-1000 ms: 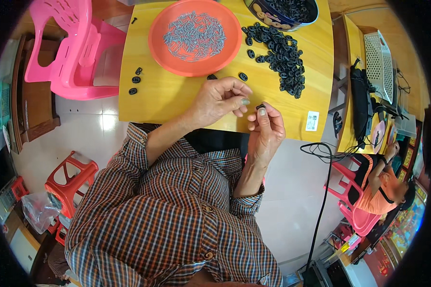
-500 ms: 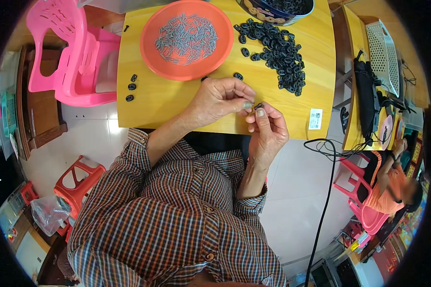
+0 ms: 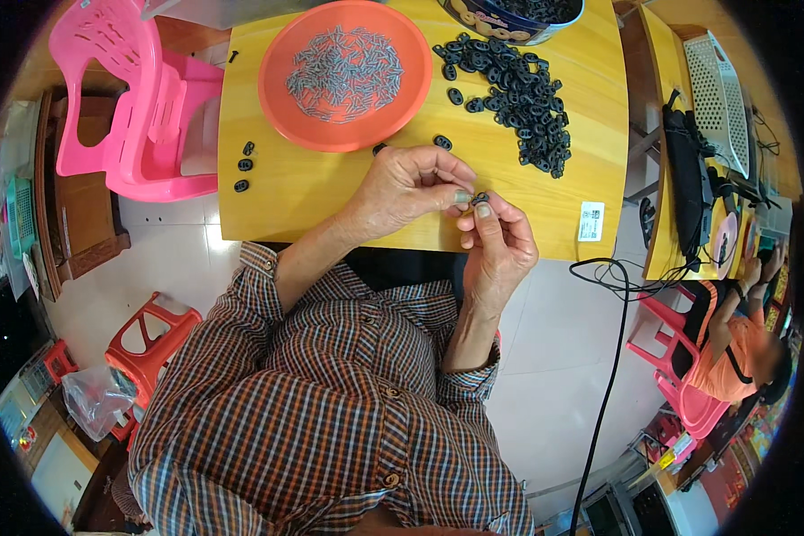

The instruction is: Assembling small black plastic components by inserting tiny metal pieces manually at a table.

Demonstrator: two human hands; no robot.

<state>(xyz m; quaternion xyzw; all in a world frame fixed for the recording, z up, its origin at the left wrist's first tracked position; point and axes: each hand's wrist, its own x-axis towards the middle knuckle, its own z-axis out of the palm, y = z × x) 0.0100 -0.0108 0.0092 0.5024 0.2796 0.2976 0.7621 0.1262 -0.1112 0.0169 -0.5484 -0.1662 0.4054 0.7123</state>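
A smooth, faintly glossy yellow wooden table [image 3: 330, 192] carries a glossy orange plastic plate [image 3: 286, 112] of dull grey metal-looking pins [image 3: 344, 71] and matt black plastic-looking pieces [image 3: 518, 89], beside a glossy pink plastic chair [image 3: 138, 107] and checked cloth shirt [image 3: 322, 402].

A yellow surface [image 3: 322, 201] was seen carrying an orange plate [image 3: 281, 103] of grey pieces, a heap of black pieces [image 3: 518, 89], and a dark tin [image 3: 500, 22].
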